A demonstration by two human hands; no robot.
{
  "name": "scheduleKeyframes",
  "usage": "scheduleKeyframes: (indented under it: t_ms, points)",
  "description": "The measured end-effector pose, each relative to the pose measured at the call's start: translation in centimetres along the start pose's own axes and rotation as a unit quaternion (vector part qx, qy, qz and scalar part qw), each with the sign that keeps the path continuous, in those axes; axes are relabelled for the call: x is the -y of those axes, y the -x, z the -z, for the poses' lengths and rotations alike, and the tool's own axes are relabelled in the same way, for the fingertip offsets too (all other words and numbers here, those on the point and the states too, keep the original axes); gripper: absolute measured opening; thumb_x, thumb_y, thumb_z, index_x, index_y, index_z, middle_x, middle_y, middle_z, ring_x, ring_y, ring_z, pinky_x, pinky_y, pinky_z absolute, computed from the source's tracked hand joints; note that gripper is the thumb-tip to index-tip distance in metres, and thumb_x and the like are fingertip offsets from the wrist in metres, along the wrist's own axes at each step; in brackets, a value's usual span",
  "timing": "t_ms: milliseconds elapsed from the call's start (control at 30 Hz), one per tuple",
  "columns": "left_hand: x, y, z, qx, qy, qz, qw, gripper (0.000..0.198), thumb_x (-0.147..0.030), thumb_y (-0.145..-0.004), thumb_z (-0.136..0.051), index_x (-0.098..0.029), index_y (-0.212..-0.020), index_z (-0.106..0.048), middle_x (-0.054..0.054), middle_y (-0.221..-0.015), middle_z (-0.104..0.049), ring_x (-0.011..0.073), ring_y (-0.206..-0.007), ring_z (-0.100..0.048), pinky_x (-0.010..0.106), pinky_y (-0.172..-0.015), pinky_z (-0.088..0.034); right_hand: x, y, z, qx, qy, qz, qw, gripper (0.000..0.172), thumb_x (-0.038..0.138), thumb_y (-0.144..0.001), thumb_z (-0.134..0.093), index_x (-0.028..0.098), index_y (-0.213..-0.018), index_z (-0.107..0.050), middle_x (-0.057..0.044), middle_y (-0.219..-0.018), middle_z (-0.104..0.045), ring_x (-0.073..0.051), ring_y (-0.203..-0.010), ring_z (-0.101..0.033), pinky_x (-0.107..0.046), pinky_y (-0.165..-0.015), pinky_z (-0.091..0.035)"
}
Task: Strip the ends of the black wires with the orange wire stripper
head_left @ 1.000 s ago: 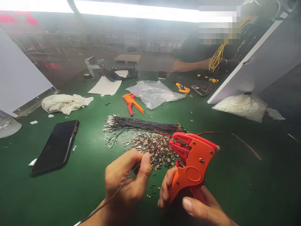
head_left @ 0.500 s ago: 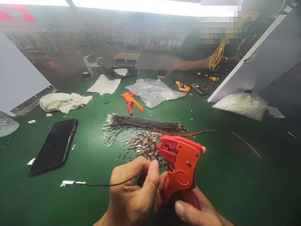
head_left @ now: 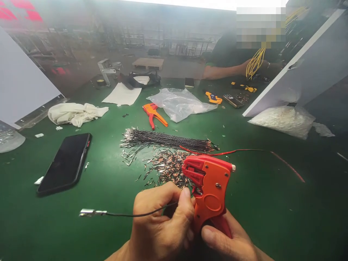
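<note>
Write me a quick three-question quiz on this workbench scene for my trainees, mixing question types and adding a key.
1. Multiple choice: the tool in the person's right hand is mainly (a) blue and white, (b) orange and red, (c) green.

2. True or false: from the person's viewpoint, the phone lies to the left of the bundle of dark wires.

3. Short answer: which hand pinches the black wire that ends in a metal terminal?

Key: 1. b; 2. true; 3. the left hand.
</note>
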State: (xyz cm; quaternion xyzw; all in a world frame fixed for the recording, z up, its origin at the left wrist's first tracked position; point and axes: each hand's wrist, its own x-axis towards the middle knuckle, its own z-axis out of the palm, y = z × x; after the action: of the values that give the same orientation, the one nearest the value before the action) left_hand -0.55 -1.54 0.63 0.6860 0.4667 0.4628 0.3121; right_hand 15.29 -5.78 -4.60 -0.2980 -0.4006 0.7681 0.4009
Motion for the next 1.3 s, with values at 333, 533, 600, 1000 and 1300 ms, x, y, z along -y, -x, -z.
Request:
scheduleKeyframes:
  t_ms: [333,533,600,1000,1300]
  points:
    - [-1.6,0.4,-0.5,-0.024,0.114,0.144,0.983,0.038,-0.023,-0.084,-0.058,-0.018,-0.046,-0.054,-0.005,-0.039,-0.055,0.0045,-0.031,-0.048,0.013,-0.035,-0.036,-0.5,-0.3,0.1,-0.004,-0.067,-0.010,0.998,0.034,0.048,-0.087,-0.067,0.017,-0.096,-0.055,-0.003,-0.079,-0.055,-0.013,-0.066,-0.052,-0.030,-0.068,-0.042]
    - [-1.7,-0.1,-0.4,-0.028,0.181,0.237,0.954,0.036,-0.031,-0.080,-0.059,-0.020,-0.047,-0.052,-0.005,-0.039,-0.051,0.0072,-0.038,-0.043,0.020,-0.043,-0.039,-0.4,-0.6,0.3,0.038,-0.027,0.027,0.999,0.032,0.047,-0.089,-0.063,0.016,-0.089,-0.056,-0.004,-0.076,-0.054,-0.015,-0.067,-0.048,-0.030,-0.063,-0.036]
    - [-1.6,-0.2,-0.4,-0.026,0.177,0.241,0.954,0.035,-0.032,-0.080,-0.059,-0.020,-0.047,-0.053,-0.005,-0.039,-0.049,0.0073,-0.039,-0.041,0.021,-0.045,-0.038,-0.5,-0.6,0.4,0.038,-0.032,0.026,0.998,0.032,0.047,-0.089,-0.063,0.016,-0.091,-0.056,-0.004,-0.076,-0.054,-0.015,-0.067,-0.048,-0.030,-0.063,-0.036]
    - [-1.2,0.3,-0.6,-0.007,0.099,0.178,0.979,0.037,-0.026,-0.082,-0.057,-0.019,-0.046,-0.052,-0.006,-0.042,-0.045,0.0068,-0.041,-0.035,0.021,-0.042,-0.028,-1.7,-0.3,0.4,-0.002,-0.082,0.028,0.996,0.029,0.044,-0.089,-0.065,0.017,-0.085,-0.057,-0.001,-0.067,-0.053,-0.012,-0.058,-0.048,-0.027,-0.058,-0.041]
    - [-0.4,0.7,-1.0,0.004,0.075,0.110,0.991,0.038,-0.023,-0.085,-0.055,-0.018,-0.048,-0.049,-0.007,-0.046,-0.037,0.0068,-0.044,-0.029,0.022,-0.044,-0.024,-0.4,0.2,-0.2,-0.079,0.024,-0.025,0.996,0.045,0.063,-0.081,-0.067,0.020,-0.074,-0.054,0.002,-0.059,-0.049,-0.011,-0.048,-0.041,-0.027,-0.049,-0.032]
